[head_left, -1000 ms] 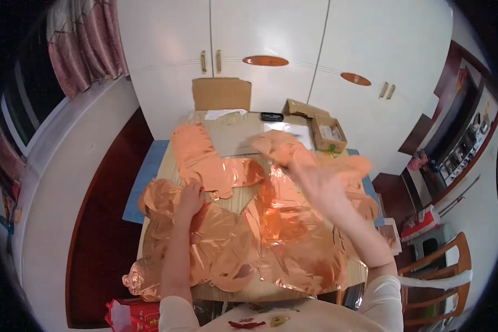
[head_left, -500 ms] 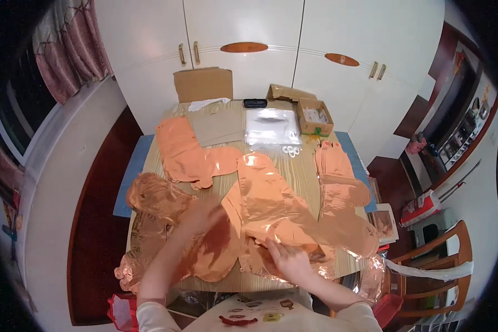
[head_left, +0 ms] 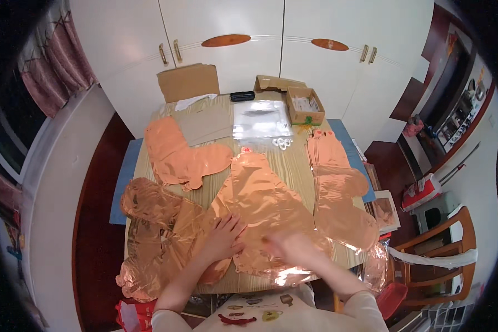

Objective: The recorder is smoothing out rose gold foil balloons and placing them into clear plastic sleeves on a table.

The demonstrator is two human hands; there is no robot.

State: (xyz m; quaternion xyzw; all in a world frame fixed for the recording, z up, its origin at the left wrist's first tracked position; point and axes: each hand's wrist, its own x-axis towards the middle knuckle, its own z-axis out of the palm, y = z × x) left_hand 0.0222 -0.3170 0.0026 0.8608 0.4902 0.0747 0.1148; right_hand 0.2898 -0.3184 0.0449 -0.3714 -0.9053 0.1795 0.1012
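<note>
A flat copper-coloured foil balloon [head_left: 265,193] is spread over the middle of the table, its narrow end pointing away from me. My left hand [head_left: 225,238] lies on its left part, palm down with the fingers apart. Over the balloon's lower right part is my right hand [head_left: 293,247], smeared by motion, so its fingers cannot be made out. Crumpled copper foil balloons [head_left: 155,238] overlap at the left edge. Another flat foil balloon [head_left: 185,157] rests at the far left, and a stack of foil balloons [head_left: 340,193] lies along the right side.
At the back of the wood-patterned table [head_left: 205,195] are clear plastic bags [head_left: 262,119], white rings [head_left: 282,144], a black case [head_left: 242,96] and a small cardboard box [head_left: 306,106]. Cardboard [head_left: 188,83] leans against the white cabinet [head_left: 227,16]. A wooden chair [head_left: 437,265] stands at the right.
My left hand has come down from a blurred sweep to lie flat on the foil. The middle balloon's folded lower part now lies spread out. The view has shifted slightly.
</note>
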